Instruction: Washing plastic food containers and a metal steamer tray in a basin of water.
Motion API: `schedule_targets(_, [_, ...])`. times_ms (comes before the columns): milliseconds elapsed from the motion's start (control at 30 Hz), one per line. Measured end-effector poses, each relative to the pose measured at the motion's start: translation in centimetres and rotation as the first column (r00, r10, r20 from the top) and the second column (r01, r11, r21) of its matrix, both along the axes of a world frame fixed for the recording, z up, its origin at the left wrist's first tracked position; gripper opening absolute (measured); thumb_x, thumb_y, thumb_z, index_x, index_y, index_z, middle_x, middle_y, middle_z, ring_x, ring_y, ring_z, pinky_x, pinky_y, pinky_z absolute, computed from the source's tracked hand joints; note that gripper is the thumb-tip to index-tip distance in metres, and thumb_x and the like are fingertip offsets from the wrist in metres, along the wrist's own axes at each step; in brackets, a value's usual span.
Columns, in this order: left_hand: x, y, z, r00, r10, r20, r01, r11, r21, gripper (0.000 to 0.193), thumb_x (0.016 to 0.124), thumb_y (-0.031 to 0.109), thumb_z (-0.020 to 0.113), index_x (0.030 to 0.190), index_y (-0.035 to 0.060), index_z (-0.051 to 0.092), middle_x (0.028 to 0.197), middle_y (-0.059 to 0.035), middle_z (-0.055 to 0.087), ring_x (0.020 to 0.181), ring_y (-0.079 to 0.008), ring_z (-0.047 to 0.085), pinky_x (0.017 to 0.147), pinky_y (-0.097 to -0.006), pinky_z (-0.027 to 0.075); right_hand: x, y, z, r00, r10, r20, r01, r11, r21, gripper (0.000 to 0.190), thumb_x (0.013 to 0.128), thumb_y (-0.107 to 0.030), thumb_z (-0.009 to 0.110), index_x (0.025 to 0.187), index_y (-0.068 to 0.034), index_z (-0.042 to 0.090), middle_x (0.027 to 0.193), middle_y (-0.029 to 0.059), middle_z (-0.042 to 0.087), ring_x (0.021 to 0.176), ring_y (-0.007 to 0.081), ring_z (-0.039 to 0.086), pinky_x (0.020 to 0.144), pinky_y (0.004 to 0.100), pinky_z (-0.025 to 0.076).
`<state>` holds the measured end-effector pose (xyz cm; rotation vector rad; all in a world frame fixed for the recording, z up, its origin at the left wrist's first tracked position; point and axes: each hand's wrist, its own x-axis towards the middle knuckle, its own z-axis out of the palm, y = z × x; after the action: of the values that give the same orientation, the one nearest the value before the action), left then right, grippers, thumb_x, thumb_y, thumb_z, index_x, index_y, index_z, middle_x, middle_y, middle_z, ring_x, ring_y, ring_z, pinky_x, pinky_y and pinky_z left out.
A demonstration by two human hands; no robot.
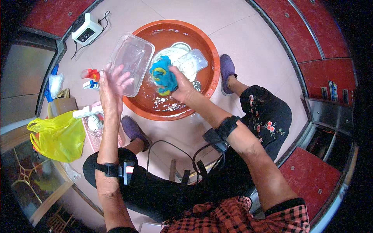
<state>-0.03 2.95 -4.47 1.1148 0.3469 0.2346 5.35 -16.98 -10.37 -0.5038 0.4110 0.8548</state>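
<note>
My left hand (pixel 113 87) holds a clear rectangular plastic container (pixel 135 59) by its near left side. The fingers show through the see-through wall. The container is tilted over the left rim of a large orange-brown plastic basin (pixel 215 55). A bunched blue cloth with yellow patches (pixel 165 77) is gripped in my right hand (pixel 183 86), above the basin and just right of the container. Beneath it, water fills the basin's bottom. White dishes (pixel 180 46) and another translucent plastic container (pixel 192 61) lie in the water, partly hidden by the cloth and hand.
Left of the basin are bottles with red (pixel 92 74) and blue-and-white tops (pixel 91 84), a yellow plastic bag (pixel 61 139) and a pink basket (pixel 90 135). A white appliance (pixel 87 30) with a cord stands farther off. Purple slippers (pixel 227 70) flank the basin; red cabinets (pixel 326 72) line the right.
</note>
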Motion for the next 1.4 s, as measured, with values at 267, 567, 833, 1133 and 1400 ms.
schedule_targets(267, [-0.5,-3.2,-0.5,0.995,0.08,-0.065,-0.077,0.996,0.041,0.052,0.09,0.039,0.044,0.126,0.0027,0.035,0.112,-0.0201,0.052,0.095,-0.0277,0.055,0.083,-0.0378,0.046,-5.7,5.4,1.3,0.996,0.047,0.072,-0.054,0.993,0.105,0.027,0.078,-0.024,0.065,0.1,-0.012,0.053,0.091,-0.0004,0.058,0.084,0.0113,0.056,0.069,0.0317,0.049])
schedule_targets(567, [-1.2,-3.0,-1.9,0.973,-0.031,-0.231,0.003,0.992,-0.124,0.032,0.091,0.021,0.045,0.112,-0.0024,0.044,0.104,-0.0226,0.056,0.094,-0.0276,0.057,0.084,-0.0361,0.046,-3.2,4.7,-0.7,0.903,-0.09,0.421,0.276,0.872,-0.406,0.053,0.065,-0.025,0.075,0.105,-0.001,0.05,0.091,0.0081,0.059,0.075,0.0163,0.059,0.065,0.0271,0.049])
schedule_targets(833, [-1.5,-3.1,-1.5,0.952,-0.172,-0.253,0.139,0.98,-0.142,0.029,0.091,0.018,0.044,0.109,-0.0049,0.047,0.098,-0.023,0.058,0.083,-0.028,0.061,0.075,-0.0375,0.052,5.4,-0.9,-3.3,0.973,-0.084,0.216,0.152,0.935,-0.321,0.044,0.066,-0.014,0.072,0.102,0.0,0.051,0.09,0.0097,0.059,0.072,0.021,0.061,0.058,0.0352,0.053])
schedule_targets(1133, [-2.1,-2.6,-2.7,0.861,-0.347,-0.372,0.391,0.919,0.045,0.033,0.088,0.016,0.047,0.119,0.003,0.045,0.092,-0.0151,0.061,0.075,-0.0201,0.062,0.065,-0.03,0.053,6.2,-2.2,-1.6,0.884,0.147,0.444,0.134,0.83,-0.541,0.039,0.073,-0.017,0.069,0.105,-0.001,0.053,0.091,0.0077,0.06,0.08,0.0152,0.06,0.068,0.0283,0.05])
schedule_targets(1400, [-2.4,-3.8,-3.4,0.867,-0.355,-0.35,0.415,0.903,0.112,0.046,0.08,0.004,0.046,0.125,0.0048,0.038,0.094,-0.0139,0.061,0.075,-0.0214,0.062,0.067,-0.0312,0.054,-0.4,1.4,0.3,0.27,0.714,0.646,0.32,0.566,-0.759,0.048,0.066,-0.021,0.067,0.107,-0.002,0.049,0.099,0.0174,0.054,0.094,0.0291,0.054,0.081,0.0369,0.044])
